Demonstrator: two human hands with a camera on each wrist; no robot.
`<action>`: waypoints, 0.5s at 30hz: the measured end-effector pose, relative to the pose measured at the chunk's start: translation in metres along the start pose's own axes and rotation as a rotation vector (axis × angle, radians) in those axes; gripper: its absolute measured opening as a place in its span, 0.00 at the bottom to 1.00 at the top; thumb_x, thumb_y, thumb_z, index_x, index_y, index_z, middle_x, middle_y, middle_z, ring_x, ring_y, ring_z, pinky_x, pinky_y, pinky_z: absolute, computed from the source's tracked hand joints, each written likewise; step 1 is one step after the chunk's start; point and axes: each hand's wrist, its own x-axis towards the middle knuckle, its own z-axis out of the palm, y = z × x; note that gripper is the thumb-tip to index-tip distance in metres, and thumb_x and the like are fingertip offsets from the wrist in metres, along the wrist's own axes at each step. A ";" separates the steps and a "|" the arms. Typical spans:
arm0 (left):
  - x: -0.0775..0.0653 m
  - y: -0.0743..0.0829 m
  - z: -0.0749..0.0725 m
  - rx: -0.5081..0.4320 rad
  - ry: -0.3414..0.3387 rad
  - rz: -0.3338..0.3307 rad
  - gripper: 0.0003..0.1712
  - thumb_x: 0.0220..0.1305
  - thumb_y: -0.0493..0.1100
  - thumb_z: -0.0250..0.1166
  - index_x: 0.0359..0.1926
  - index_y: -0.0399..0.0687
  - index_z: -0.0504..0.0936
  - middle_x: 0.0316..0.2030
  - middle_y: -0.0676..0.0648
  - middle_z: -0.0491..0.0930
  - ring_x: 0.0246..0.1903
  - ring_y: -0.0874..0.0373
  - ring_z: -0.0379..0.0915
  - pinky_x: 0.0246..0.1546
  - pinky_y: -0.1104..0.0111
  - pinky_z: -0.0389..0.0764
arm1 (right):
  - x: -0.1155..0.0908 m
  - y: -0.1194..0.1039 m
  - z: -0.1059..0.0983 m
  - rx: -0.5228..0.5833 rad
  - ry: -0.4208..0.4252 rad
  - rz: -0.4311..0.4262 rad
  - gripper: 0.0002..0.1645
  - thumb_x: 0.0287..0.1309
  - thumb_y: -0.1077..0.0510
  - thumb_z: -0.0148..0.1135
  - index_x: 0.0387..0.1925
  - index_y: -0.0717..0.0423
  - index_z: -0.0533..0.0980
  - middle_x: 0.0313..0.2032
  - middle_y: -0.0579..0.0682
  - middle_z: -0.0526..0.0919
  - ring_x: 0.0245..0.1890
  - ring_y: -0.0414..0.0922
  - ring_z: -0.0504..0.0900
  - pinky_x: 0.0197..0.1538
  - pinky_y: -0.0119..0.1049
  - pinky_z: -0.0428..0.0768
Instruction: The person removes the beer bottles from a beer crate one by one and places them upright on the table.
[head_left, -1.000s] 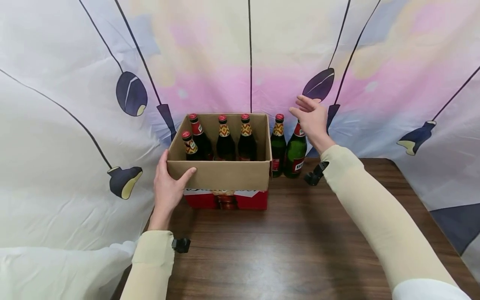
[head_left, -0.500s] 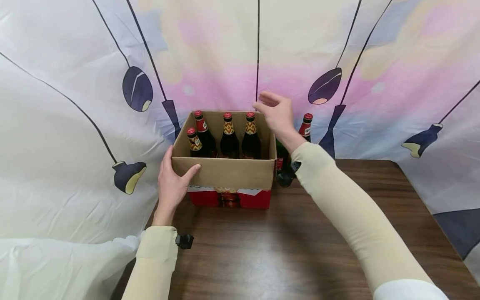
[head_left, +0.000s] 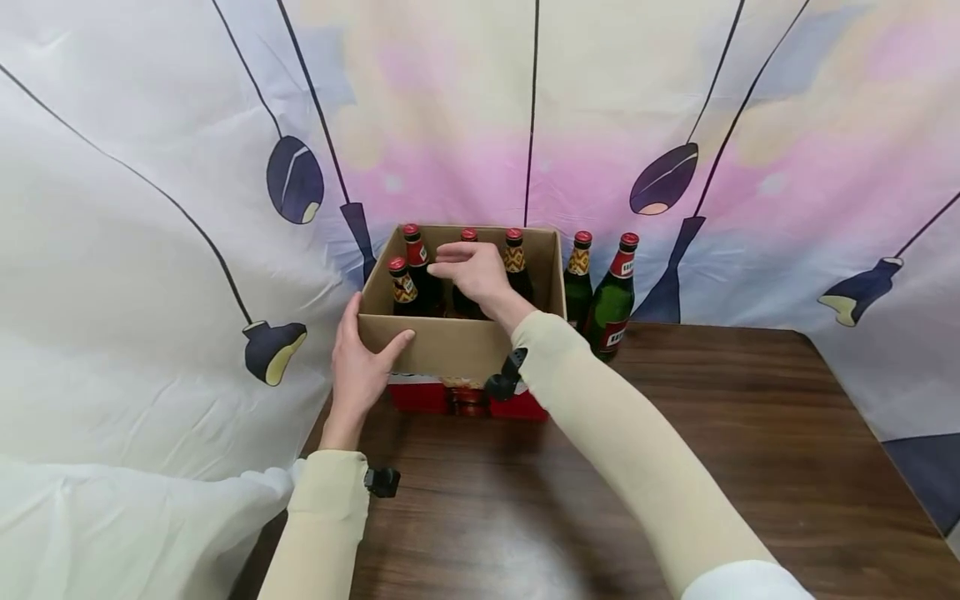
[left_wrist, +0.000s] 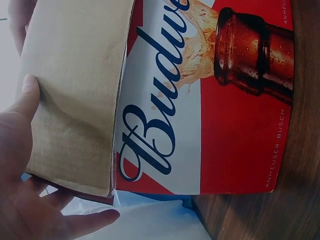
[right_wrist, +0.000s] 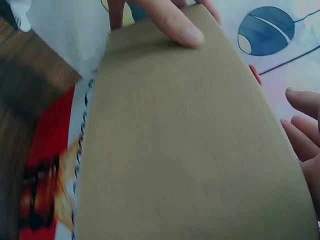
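Note:
A brown cardboard box (head_left: 442, 346) with its flaps folded out and red, Budweiser-printed sides stands on the table. Several dark bottles with red caps are upright inside, among them a front-left bottle (head_left: 402, 287) and a back-left bottle (head_left: 417, 257). My left hand (head_left: 360, 367) holds the box's front-left corner, thumb on the front flap, fingers round the left side, as the left wrist view also shows. Above the box opening is my right hand (head_left: 476, 273), fingers extended leftward near the bottle caps, holding nothing. It partly covers the middle bottle (head_left: 467, 304).
Two green bottles, one with a patterned neck label (head_left: 578, 275) and one with a red neck label (head_left: 612, 304), stand just right of the box. A printed curtain (head_left: 465, 108) hangs behind the dark wooden table (head_left: 720, 417). White cloth (head_left: 135, 533) lies at the left.
My right hand has moved left from above the green bottles to over the box. The left hand stays at the box's corner. The head view has shifted slightly.

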 end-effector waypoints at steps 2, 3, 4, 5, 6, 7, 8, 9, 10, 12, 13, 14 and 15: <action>-0.001 0.001 0.000 0.000 -0.003 -0.001 0.57 0.64 0.53 0.78 0.84 0.51 0.54 0.80 0.38 0.60 0.77 0.39 0.60 0.77 0.39 0.62 | 0.000 -0.001 0.009 -0.004 0.001 0.017 0.23 0.64 0.57 0.75 0.60 0.55 0.85 0.58 0.53 0.89 0.61 0.50 0.85 0.67 0.45 0.81; -0.001 0.001 0.000 -0.001 -0.004 -0.002 0.57 0.64 0.53 0.77 0.84 0.52 0.54 0.80 0.38 0.60 0.77 0.39 0.60 0.77 0.39 0.62 | 0.000 -0.002 0.013 -0.005 0.006 0.024 0.24 0.64 0.57 0.75 0.60 0.56 0.85 0.57 0.53 0.89 0.61 0.50 0.85 0.67 0.46 0.81; -0.001 0.001 0.000 -0.002 -0.005 -0.002 0.57 0.64 0.53 0.77 0.84 0.52 0.54 0.80 0.38 0.60 0.77 0.39 0.60 0.77 0.39 0.62 | 0.001 -0.002 0.018 -0.004 0.011 0.033 0.24 0.64 0.57 0.75 0.61 0.56 0.84 0.56 0.53 0.90 0.61 0.50 0.85 0.68 0.45 0.81; -0.001 0.002 0.000 -0.003 -0.005 -0.001 0.57 0.64 0.53 0.77 0.84 0.52 0.54 0.80 0.38 0.60 0.77 0.39 0.60 0.76 0.39 0.62 | 0.001 -0.003 0.022 0.000 0.018 0.043 0.24 0.63 0.57 0.76 0.60 0.56 0.85 0.55 0.53 0.90 0.61 0.50 0.86 0.68 0.46 0.81; -0.001 0.001 0.000 -0.004 -0.004 0.000 0.57 0.64 0.53 0.77 0.84 0.52 0.54 0.80 0.38 0.60 0.76 0.39 0.61 0.76 0.39 0.62 | 0.002 -0.004 0.026 0.001 0.023 0.051 0.24 0.63 0.57 0.76 0.60 0.56 0.85 0.54 0.53 0.91 0.61 0.50 0.86 0.68 0.45 0.81; -0.001 0.001 0.000 -0.007 -0.002 0.001 0.57 0.64 0.53 0.77 0.84 0.52 0.54 0.80 0.38 0.61 0.76 0.39 0.61 0.76 0.39 0.63 | 0.002 -0.005 0.030 0.000 0.026 0.063 0.24 0.63 0.57 0.76 0.60 0.56 0.85 0.53 0.52 0.91 0.60 0.50 0.86 0.67 0.45 0.81; -0.002 0.001 0.000 -0.009 0.002 0.002 0.57 0.64 0.53 0.77 0.84 0.51 0.54 0.80 0.38 0.61 0.76 0.38 0.61 0.76 0.38 0.63 | 0.003 -0.006 0.034 -0.003 0.028 0.073 0.24 0.63 0.57 0.76 0.60 0.56 0.85 0.53 0.52 0.91 0.60 0.49 0.86 0.67 0.45 0.81; -0.002 0.001 0.000 -0.011 0.005 0.004 0.57 0.63 0.53 0.78 0.84 0.51 0.54 0.80 0.38 0.61 0.76 0.38 0.62 0.76 0.38 0.63 | 0.004 -0.006 0.037 -0.010 0.029 0.084 0.24 0.62 0.57 0.77 0.59 0.55 0.85 0.52 0.52 0.92 0.59 0.49 0.86 0.66 0.45 0.82; -0.002 0.001 0.000 -0.013 0.007 0.005 0.57 0.63 0.53 0.78 0.84 0.51 0.55 0.80 0.38 0.61 0.75 0.38 0.62 0.76 0.38 0.63 | 0.005 -0.007 0.040 -0.021 0.030 0.095 0.24 0.62 0.57 0.77 0.59 0.54 0.86 0.51 0.52 0.92 0.59 0.49 0.87 0.66 0.44 0.82; -0.001 0.000 0.000 -0.015 0.011 0.008 0.57 0.63 0.53 0.78 0.84 0.51 0.55 0.80 0.38 0.61 0.75 0.39 0.62 0.76 0.38 0.63 | 0.008 -0.007 0.044 -0.058 0.026 0.111 0.23 0.61 0.55 0.78 0.58 0.53 0.86 0.51 0.51 0.92 0.58 0.49 0.86 0.64 0.44 0.83; -0.001 0.000 0.000 -0.017 0.011 0.009 0.56 0.63 0.53 0.78 0.84 0.50 0.55 0.80 0.38 0.61 0.75 0.38 0.62 0.76 0.38 0.63 | 0.009 -0.007 0.045 -0.079 0.024 0.118 0.23 0.61 0.55 0.78 0.58 0.52 0.86 0.52 0.50 0.91 0.59 0.49 0.85 0.63 0.44 0.83; -0.001 0.000 0.000 -0.017 0.009 0.009 0.56 0.63 0.54 0.78 0.84 0.50 0.55 0.80 0.38 0.61 0.75 0.38 0.62 0.76 0.38 0.63 | 0.011 -0.007 0.046 -0.093 0.022 0.127 0.23 0.61 0.55 0.78 0.58 0.51 0.86 0.53 0.50 0.90 0.59 0.49 0.85 0.63 0.44 0.83; -0.002 -0.001 0.000 -0.020 0.004 0.007 0.56 0.63 0.54 0.78 0.84 0.51 0.55 0.80 0.38 0.61 0.75 0.38 0.62 0.76 0.38 0.63 | 0.012 -0.006 0.047 -0.105 0.018 0.138 0.23 0.61 0.54 0.78 0.58 0.50 0.87 0.54 0.49 0.89 0.60 0.49 0.84 0.63 0.44 0.83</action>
